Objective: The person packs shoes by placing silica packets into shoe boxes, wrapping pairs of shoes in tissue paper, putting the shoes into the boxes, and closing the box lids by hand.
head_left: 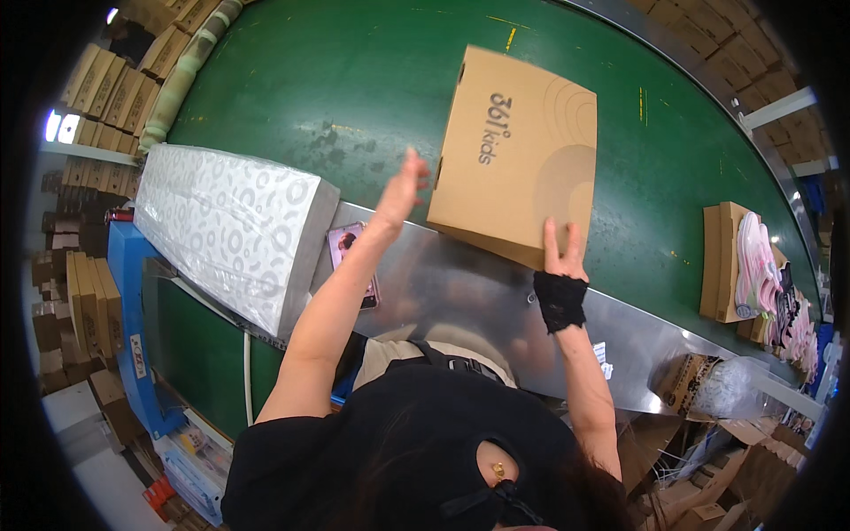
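Observation:
A closed brown cardboard shoe box point(522, 150) with dark print on its lid lies at a slant on the green belt, its near edge over the metal ledge. My right hand point(565, 252), with a black lace band at the wrist, rests on the near right edge of the lid, its visible fingers stretched and apart. Just left of the box is my left hand point(407, 188), raised with its fingers extended and holding nothing. It is slightly blurred, and a narrow gap seems to part it from the box.
Left of me lies a large stack in patterned white paper point(230, 226) under clear wrap, beside a phone point(343, 241) with a pink picture. At far right, an upright carton point(719, 261) stands by pink shoes point(753, 265). A metal ledge point(443, 283) runs along the belt point(292, 80).

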Demonstrator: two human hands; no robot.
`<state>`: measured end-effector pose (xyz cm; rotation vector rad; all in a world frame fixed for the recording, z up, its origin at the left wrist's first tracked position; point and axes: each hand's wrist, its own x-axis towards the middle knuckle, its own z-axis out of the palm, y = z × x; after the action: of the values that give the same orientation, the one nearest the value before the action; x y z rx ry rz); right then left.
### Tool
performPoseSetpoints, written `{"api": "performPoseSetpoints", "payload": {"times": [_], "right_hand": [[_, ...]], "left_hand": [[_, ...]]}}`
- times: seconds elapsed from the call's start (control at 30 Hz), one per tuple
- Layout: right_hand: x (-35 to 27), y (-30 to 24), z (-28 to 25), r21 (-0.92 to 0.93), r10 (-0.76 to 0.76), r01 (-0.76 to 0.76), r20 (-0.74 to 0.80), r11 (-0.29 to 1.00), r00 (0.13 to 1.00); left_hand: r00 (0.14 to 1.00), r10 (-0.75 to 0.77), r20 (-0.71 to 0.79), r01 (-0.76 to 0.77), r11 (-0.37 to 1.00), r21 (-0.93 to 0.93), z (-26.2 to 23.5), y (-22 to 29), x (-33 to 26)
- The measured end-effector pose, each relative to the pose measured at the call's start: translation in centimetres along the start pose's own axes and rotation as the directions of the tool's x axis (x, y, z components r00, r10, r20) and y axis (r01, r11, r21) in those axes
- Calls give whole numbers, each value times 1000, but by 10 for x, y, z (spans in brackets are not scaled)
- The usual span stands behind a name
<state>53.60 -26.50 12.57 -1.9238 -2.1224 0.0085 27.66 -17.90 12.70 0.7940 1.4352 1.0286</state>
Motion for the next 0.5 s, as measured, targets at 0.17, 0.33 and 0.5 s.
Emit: {"api": "performPoseSetpoints", "payload": {"times": [0.17,0.33,0.5], "right_hand": [[6,-4,5,-8,9,-9,3,1000,1000],[34,-8,-37,9,-55,54,104,998,993],[58,-11,-98,117,-128,118,82,986,988]], "left_hand": [[946,215,244,-306,843,442,6,-27,18],[920,-234,314,207,971,118,0,22,12],[851,-245,464,293,956,-33,10,74,-5]]}}
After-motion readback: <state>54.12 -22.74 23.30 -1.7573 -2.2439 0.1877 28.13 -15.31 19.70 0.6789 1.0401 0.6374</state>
